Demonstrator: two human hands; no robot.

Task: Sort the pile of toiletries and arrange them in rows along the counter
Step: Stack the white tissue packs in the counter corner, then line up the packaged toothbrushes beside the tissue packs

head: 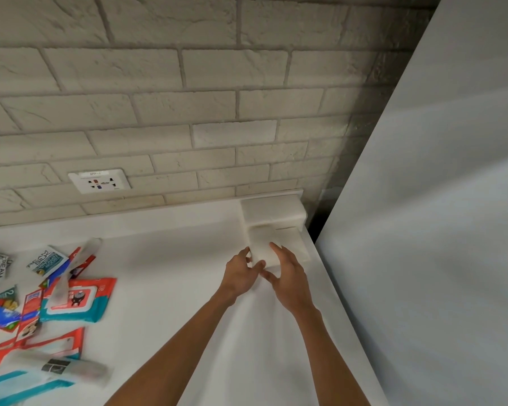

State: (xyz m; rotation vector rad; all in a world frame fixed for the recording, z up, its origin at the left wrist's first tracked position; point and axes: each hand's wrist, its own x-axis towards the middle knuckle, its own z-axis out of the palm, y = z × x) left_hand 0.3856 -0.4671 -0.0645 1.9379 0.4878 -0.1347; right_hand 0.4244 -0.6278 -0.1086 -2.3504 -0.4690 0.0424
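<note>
A white rectangular packet [261, 247] lies on the white counter [165, 265] near the back right corner. My left hand [241, 273] holds its left edge with curled fingers. On the packet's right side, my right hand [288, 276] grips it between fingers and thumb. A second white packet [294, 241] lies just right of it, and a larger white box [272, 210] stands behind both against the wall. The pile of toiletries [41, 303] spreads over the counter's left: a red and teal wipes pack [77, 300], sachets and small boxes.
A brick wall [188, 98] with a power socket [99, 180] backs the counter. A tall grey panel [437, 230] rises along the counter's right edge. Bare counter lies between the pile and my hands.
</note>
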